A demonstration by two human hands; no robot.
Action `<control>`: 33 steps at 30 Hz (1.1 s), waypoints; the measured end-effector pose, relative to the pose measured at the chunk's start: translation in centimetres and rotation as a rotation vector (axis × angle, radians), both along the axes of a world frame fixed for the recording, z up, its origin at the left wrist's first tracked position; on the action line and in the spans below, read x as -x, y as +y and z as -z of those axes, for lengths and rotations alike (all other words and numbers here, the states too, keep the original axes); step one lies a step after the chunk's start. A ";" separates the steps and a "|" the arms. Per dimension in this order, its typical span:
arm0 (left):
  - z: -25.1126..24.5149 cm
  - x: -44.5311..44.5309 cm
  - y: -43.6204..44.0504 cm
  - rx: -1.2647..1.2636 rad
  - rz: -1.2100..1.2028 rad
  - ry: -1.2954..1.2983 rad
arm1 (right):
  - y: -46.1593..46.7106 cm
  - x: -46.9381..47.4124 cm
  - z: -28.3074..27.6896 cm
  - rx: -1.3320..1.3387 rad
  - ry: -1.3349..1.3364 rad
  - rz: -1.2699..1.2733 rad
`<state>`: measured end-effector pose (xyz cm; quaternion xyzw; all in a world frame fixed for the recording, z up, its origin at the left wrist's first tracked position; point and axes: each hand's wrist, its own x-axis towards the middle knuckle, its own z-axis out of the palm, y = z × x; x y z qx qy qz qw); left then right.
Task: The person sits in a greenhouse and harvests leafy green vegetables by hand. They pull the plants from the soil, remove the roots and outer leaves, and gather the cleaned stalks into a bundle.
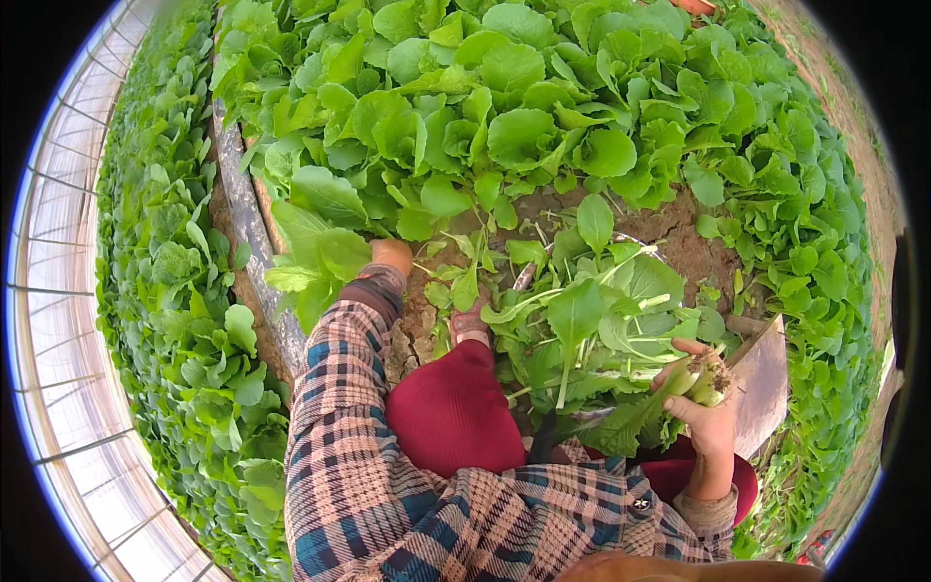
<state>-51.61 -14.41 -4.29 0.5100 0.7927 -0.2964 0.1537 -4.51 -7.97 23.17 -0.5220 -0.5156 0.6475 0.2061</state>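
Observation:
My right hand [702, 400] is closed around pulled leafy green plants [687, 382], their pale stalks and soil-covered roots by my fingers and their leaves hanging down to the left. My left hand [391, 254] reaches in among the standing leafy greens [436, 145] in front of me. Leaves hide its fingers, so I cannot tell what they touch. Large leaves [327, 247] lie just beside that hand, to its left. Between my legs is a loose heap of cut or picked leaves and stalks [574, 320].
A flat board [764, 385] stands by my right hand. A dark, dirt-marked strip [254, 211] runs between the beds on the left. Bare cracked soil [411, 327] shows near my foot. More greens [174, 291] grow at the left, beside a ribbed translucent greenhouse wall [65, 291].

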 end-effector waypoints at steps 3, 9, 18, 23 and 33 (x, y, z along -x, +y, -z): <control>-5.3 -1.3 2.0 -0.149 0.013 -0.151 | -0.7 -0.7 -0.6 0.006 0.074 0.010; -20.1 -4.5 4.1 -0.251 0.191 -0.354 | -1.8 -1.9 -1.8 0.030 0.208 0.043; -33.9 -15.1 6.4 -0.727 -0.024 -1.197 | -3.1 -3.8 -3.2 -0.018 0.490 -0.030; -34.9 -21.5 5.8 -0.738 -0.113 -1.481 | -2.2 -5.5 -3.4 -0.332 0.360 -0.111; -31.7 -32.1 5.2 -0.503 -0.114 -1.867 | -1.4 -5.9 -1.6 -0.357 0.271 -0.110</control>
